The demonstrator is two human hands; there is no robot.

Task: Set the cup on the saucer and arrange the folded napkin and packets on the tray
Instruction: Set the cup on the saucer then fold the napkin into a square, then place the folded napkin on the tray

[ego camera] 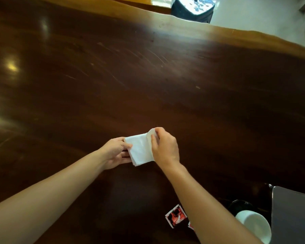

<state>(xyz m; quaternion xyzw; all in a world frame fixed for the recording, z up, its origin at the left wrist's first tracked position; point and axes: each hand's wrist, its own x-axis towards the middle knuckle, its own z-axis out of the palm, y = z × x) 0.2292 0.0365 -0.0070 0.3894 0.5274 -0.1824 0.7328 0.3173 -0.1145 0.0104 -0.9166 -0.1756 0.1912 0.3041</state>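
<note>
Step in hand: the person is folding the white napkin point(140, 148) out over the dark wooden table point(148, 76), well forward of the other items.
Left hand: the left hand point(115, 152) is gripping the napkin's left edge, thumb on top and fingers underneath.
Right hand: the right hand point(165, 147) is pinching the napkin's far right corner between thumb and fingertips, curling that corner up and over.
Napkin: it is sitting between the two hands as a layered rectangle, apparently lifted just off the wood (the angle is making that hard to judge).
Progress: the task is looking early; nothing is sitting on the tray yet and the napkin is not yet finished.
Cup: the white cup point(255, 226) is lying close to the person at the lower right, seemingly tipped toward the camera, its inside showing empty.
Saucer: a dark round shape point(240, 206) just behind the cup is probably the saucer; the cup is overlapping it in the view but not standing on it.
Packets: two red-and-white packets point(176, 216) are lying on the table beside the right forearm, one mostly hidden.
Tray: the grey tray point(292, 217) at the right edge is showing a bare surface.
Left to do: finishing the fold, seating the cup, moving napkin and packets onto the tray.
</note>
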